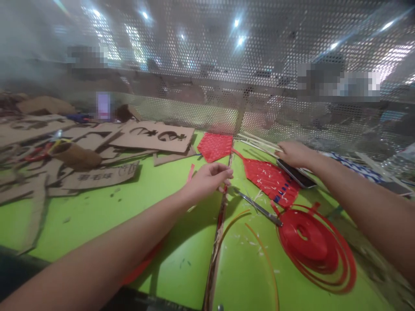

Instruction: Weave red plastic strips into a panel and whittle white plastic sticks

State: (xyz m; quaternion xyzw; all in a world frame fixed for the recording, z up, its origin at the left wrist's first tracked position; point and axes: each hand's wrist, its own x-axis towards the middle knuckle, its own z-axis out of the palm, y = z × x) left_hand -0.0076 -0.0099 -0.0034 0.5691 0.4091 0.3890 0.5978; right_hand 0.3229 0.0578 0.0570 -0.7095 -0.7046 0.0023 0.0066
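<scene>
Reaching: our right hand [293,153] at slim pale strips [259,143]; grip, we cannot tell.
Left hand [207,179]: loosely curled.
Smooth green tabletop [106,203]: flat red woven piece [261,172] between our hands.
Room: perforated grey screen [201,95], bright lights [241,41].

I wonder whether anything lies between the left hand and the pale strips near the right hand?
Yes: the narrow end of the nearer red woven piece lies across that path, beyond the left hand and before the pale strips. It lies low on the green table, so reaching over it looks feasible.
</scene>
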